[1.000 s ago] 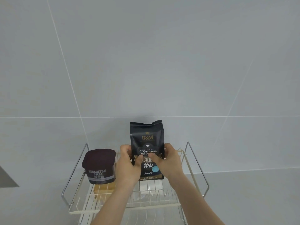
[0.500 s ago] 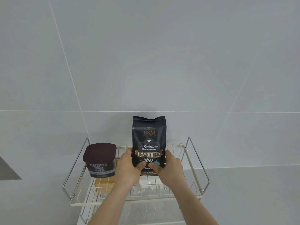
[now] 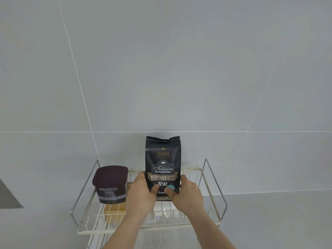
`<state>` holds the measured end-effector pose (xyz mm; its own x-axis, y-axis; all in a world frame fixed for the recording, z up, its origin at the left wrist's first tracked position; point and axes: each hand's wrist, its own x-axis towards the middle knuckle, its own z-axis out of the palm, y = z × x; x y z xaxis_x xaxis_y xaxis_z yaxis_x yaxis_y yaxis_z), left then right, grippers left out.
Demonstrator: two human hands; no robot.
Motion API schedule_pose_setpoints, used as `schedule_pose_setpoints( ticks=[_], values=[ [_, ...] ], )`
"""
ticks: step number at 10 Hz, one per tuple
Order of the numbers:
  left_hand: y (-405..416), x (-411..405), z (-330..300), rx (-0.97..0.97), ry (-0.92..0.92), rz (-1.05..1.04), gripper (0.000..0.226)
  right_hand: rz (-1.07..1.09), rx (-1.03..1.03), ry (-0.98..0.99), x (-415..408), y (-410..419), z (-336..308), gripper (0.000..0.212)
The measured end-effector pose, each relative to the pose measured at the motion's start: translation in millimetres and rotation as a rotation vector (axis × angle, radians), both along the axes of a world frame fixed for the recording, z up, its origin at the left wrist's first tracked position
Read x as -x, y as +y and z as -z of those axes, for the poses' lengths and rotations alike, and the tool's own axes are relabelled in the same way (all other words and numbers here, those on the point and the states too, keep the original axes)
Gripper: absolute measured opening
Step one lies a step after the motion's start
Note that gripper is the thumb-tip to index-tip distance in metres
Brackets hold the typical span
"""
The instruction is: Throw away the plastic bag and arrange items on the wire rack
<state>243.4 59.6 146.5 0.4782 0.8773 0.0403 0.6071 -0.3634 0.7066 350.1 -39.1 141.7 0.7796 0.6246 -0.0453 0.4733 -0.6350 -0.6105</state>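
Wire rack (image 3: 213,187): stands against the tiled wall (image 3: 161,69), with grey counter (image 3: 278,221) showing at its 3 o'clock. Two items are on its upper tier.

Cocoa tub (image 3: 110,184): upright at the 9 o'clock end of the rack, label facing the camera. No hand touches it. It appears placed. A tan block (image 3: 115,209) shows below it through the wires; I cannot tell what it is.

Coffee bag (image 3: 163,164): upright at mid-rack, just beside the tub but apart from it, its back close to the wall. Its base appears to rest on the wires, though the hands hide the lower corners.

Left hand (image 3: 142,193): closed around the bag's lower 9 o'clock edge, thumb pressed on the front panel.

Right hand (image 3: 186,194): gripping the lower 3 o'clock edge in the same manner, thumb on the front.

Plastic bag: not visible anywhere in the head view. Whether it is already discarded cannot be established from here.

Assessment: the arranging is well advanced. One item is settled, and the second is in position but not yet let go. Remaining, in my judgement: free the bag and confirm it stands unaided. The rack's 3 o'clock portion is unoccupied, so further items could follow. A lower tier (image 3: 161,239) shows at 6 o'clock; its contents cannot be made out.
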Motion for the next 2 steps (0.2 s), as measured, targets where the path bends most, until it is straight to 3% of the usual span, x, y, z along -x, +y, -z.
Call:
schedule_pose_setpoints(
  ticks=[2],
  values=[
    [-11.9, 15.7, -25.7, -0.099, 0.030, -0.057, 0.068, -0.009, 0.053, -0.045, -1.4, -16.5, -22.3, 0.077]
  ],
)
